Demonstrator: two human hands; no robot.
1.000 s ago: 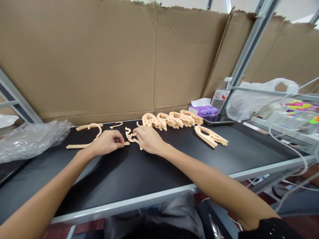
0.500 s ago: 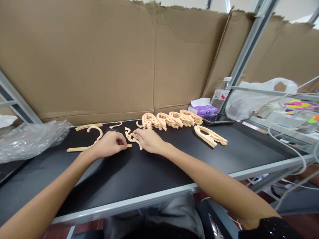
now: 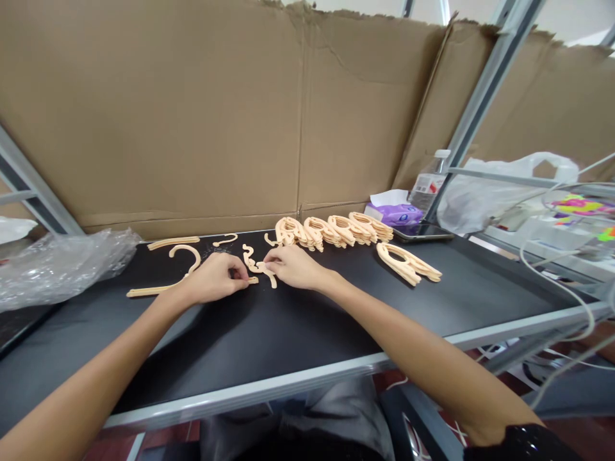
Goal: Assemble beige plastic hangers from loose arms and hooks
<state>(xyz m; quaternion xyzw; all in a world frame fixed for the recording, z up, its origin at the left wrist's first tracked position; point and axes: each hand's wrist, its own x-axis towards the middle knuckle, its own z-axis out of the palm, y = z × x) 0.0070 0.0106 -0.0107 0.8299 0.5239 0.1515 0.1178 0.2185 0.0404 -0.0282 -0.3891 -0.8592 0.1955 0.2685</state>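
Observation:
My left hand [image 3: 214, 276] rests on the black table [image 3: 269, 333] with its fingers pinched on the end of a straight peach plastic strip [image 3: 252, 280]. My right hand [image 3: 295, 266] lies just right of it, fingers closed on a wavy peach plastic piece [image 3: 254, 264]. The two pieces nearly meet between my hands. A hook-shaped peach piece [image 3: 188, 255] with a long bar lies behind my left hand.
A row of stacked peach parts [image 3: 331, 231] lines the table's back edge, with another small stack [image 3: 408, 263] to the right. Crumpled clear plastic [image 3: 57, 266] lies far left. A purple tissue pack [image 3: 394, 212], a phone, a bottle [image 3: 427, 186] and a cardboard wall [image 3: 216, 115] stand behind.
Both hands have drawn slightly closer together, bringing the strip and the wavy piece nearer each other. Nothing else has moved.

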